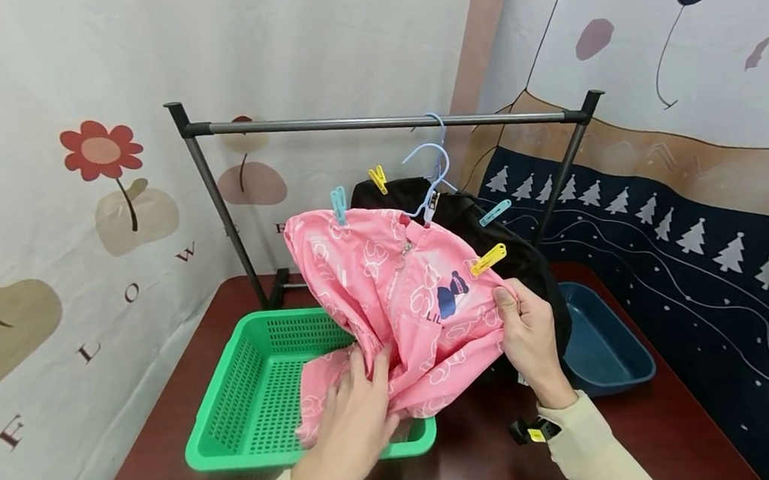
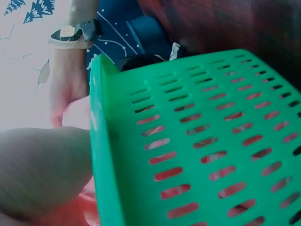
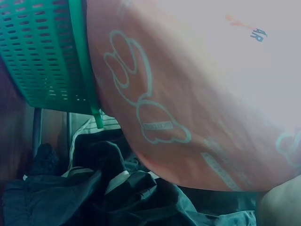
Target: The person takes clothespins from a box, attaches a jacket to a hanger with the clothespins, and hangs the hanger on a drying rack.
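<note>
A pink jacket (image 1: 423, 297) with white outlines and a dark bear print hangs over a light blue hanger (image 1: 445, 161), whose hook shows below the rail. A blue clothespin (image 1: 339, 206) sits at one shoulder, a yellow clothespin (image 1: 489, 259) at the other. My right hand (image 1: 530, 334) pinches the jacket's side edge between thumb and fingers. With extended fingers, my left hand (image 1: 354, 416) touches the folds of the lower front, above the basket; its fingertips are partly hidden in the cloth. The left wrist view mostly shows the green basket (image 2: 188, 117); pink cloth (image 3: 155, 132) fills the right wrist view.
Behind the jacket, a black garment (image 1: 551, 287) hangs from the rack's rail (image 1: 321, 124), with yellow (image 1: 377, 179) and blue (image 1: 494, 212) clothespins on it. The green basket stands on the brown table (image 1: 477, 466). A dark blue basin (image 1: 609, 343) is at right.
</note>
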`<state>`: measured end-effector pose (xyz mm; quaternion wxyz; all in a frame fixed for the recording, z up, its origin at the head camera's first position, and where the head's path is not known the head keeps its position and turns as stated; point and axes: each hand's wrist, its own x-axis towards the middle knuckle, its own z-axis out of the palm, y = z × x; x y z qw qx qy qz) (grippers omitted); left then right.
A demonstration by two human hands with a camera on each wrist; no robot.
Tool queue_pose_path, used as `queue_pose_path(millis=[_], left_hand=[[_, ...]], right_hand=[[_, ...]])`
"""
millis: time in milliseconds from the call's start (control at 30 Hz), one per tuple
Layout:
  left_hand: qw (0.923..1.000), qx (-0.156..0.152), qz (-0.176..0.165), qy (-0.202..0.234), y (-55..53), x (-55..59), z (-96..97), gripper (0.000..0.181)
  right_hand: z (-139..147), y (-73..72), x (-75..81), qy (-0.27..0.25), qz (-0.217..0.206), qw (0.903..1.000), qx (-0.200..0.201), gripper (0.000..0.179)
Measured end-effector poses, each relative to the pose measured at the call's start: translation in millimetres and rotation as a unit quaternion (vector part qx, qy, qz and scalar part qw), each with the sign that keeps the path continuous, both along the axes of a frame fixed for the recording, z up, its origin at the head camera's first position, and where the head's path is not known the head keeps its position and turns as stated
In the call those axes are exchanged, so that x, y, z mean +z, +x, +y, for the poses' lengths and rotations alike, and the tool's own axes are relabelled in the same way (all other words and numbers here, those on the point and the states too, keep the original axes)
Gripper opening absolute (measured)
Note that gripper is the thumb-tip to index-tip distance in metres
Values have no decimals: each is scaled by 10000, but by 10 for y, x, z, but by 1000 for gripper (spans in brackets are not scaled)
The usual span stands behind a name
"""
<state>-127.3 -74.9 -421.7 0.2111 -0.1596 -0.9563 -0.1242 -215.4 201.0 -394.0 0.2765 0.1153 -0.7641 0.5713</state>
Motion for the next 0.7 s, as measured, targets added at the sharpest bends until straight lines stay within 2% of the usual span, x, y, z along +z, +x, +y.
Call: queue_pose_path(millis=[167,267,333,500,700], left_hand=[[9953,-93,926,-251,-63,-51,-49,69],[9927,-132,1159,-305,-104,-62,-65,61],[9942,-105,1027,-308,-122,-48,-71,56],[9990,-93,386,-212,-163,36,-105,47],[9998,-78,164,-41,-200,181,-152,41]], right_hand=[[-29,2,0,26,47,10000,30,22],[-34,5,-7,78,122,9999,39,20],[-36,4,-9,107,161,9998,59,20],[-39,1,-9,110,199,9997,93,19],[-40,13,-13,31,233,9997,54,19]])
